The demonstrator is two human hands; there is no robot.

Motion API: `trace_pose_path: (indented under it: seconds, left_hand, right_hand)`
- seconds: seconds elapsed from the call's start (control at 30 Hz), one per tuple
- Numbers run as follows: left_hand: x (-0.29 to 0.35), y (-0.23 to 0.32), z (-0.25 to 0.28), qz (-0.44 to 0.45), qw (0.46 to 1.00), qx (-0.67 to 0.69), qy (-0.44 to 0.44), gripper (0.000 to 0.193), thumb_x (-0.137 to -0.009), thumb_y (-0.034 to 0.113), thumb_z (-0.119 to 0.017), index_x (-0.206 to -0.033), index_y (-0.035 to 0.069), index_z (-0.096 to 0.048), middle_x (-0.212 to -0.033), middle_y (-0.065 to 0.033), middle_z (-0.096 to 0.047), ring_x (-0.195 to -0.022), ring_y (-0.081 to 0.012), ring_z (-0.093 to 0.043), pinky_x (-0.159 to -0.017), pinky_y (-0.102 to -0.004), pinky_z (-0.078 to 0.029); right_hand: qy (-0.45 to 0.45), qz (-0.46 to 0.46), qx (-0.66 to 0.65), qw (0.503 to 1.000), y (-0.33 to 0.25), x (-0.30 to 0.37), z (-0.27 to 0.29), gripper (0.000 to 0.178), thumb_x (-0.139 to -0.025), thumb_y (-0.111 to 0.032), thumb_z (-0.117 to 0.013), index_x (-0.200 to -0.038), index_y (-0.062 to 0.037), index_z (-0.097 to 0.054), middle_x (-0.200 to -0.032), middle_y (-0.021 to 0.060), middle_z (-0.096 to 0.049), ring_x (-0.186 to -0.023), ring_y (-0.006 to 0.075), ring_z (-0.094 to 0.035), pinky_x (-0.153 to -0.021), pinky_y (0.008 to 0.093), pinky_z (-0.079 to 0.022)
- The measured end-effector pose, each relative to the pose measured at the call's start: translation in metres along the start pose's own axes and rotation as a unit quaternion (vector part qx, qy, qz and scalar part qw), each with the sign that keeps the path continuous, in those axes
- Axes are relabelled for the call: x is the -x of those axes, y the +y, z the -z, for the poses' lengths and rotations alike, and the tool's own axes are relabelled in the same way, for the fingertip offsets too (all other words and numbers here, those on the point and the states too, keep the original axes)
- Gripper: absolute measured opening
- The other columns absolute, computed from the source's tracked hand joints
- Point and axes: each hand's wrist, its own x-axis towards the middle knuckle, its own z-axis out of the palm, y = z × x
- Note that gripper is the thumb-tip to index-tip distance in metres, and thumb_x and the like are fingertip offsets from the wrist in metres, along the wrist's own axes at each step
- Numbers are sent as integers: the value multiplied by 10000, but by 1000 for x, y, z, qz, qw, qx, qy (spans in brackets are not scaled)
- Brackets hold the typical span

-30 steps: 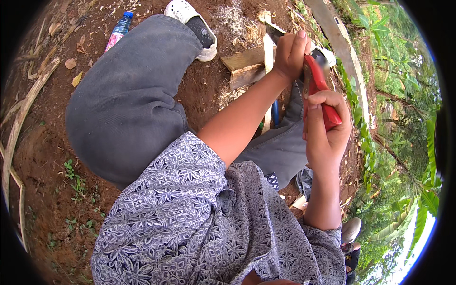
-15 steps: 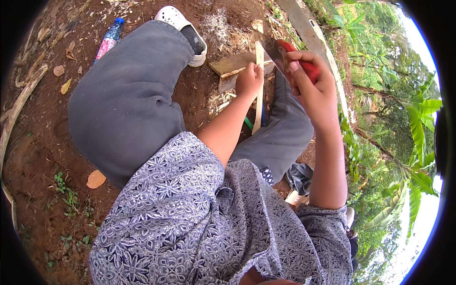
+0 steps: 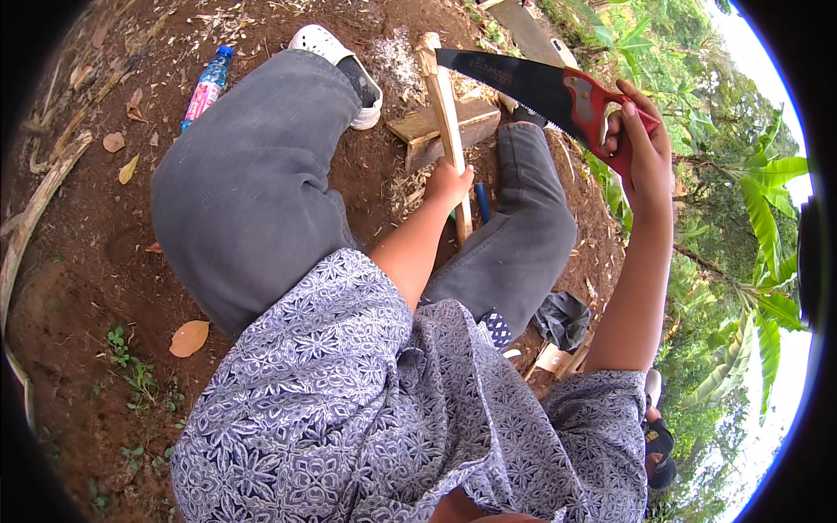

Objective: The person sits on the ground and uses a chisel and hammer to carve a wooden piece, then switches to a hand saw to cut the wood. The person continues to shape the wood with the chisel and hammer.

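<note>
My left hand (image 3: 449, 184) is closed around the lower part of a pale wooden stick (image 3: 445, 109), which leans up and away between my legs. In my right hand (image 3: 643, 131), raised at the right, is the red handle of a hand saw (image 3: 523, 85). Its dark blade points left, teeth facing down, and the tip reaches close to the stick's upper end; whether they touch I cannot tell. Behind the stick, a wooden block (image 3: 475, 124) lies on the soil.
A plastic bottle (image 3: 206, 87) with a blue cap lies beyond my left knee. A blue tool handle (image 3: 483, 202) is beside my right leg, and a dark plastic bag (image 3: 562, 319) lies nearer me. Wood shavings litter the ground; another person (image 3: 659, 449) shows at lower right.
My right hand has moved right and turned, bringing the saw blade broadside into view. The stick has rotated in my left hand, its upper end shifting left, and my left hand sits lower.
</note>
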Motion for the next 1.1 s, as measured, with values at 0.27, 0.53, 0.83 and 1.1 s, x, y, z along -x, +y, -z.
trace_pose_path:
  seconds: [0.27, 0.53, 0.83, 1.1]
  left_hand:
    - [6, 0, 13, -40, 998, -47, -12, 601, -952, 463, -626, -1182, -87, -553, -1027, -291, -708, -967, -431, -710, -846, -500, -557]
    - [-1, 11, -19, 0, 994, -84, 76, 590, -950, 436, -610, -1144, -114, -523, -979, -317, -698, -938, -463, -705, -836, -520, -562]
    - [2, 32, -25, 53, 990, -108, 73, 621, -949, 502, -579, -1190, -67, -527, -1098, -301, -691, -1043, -459, -681, -922, -539, -519]
    - [1, 15, -21, -9, 986, -136, 96, 595, -967, 508, -559, -1194, -35, -471, -1159, -253, -624, -1085, -426, -649, -899, -518, -530]
  right_hand:
    - [-16, -9, 16, 1000, -4, 15, -7, 395, -1044, -202, -608, -1388, -9, -595, -711, -31, -568, -564, 25, -497, -528, 185, -395]
    - [38, -5, -16, 999, 38, 11, 22, 403, -1019, -210, -649, -1357, 5, -606, -741, -23, -573, -584, 41, -509, -552, 198, -420]
    - [54, 18, 8, 998, 53, 3, 41, 441, -1042, -211, -619, -1420, 9, -561, -722, -38, -541, -585, 33, -486, -567, 199, -415]
    - [54, -3, -27, 998, 65, 18, 39, 446, -1044, -214, -604, -1423, 16, -555, -682, -54, -495, -529, 16, -441, -496, 198, -386]
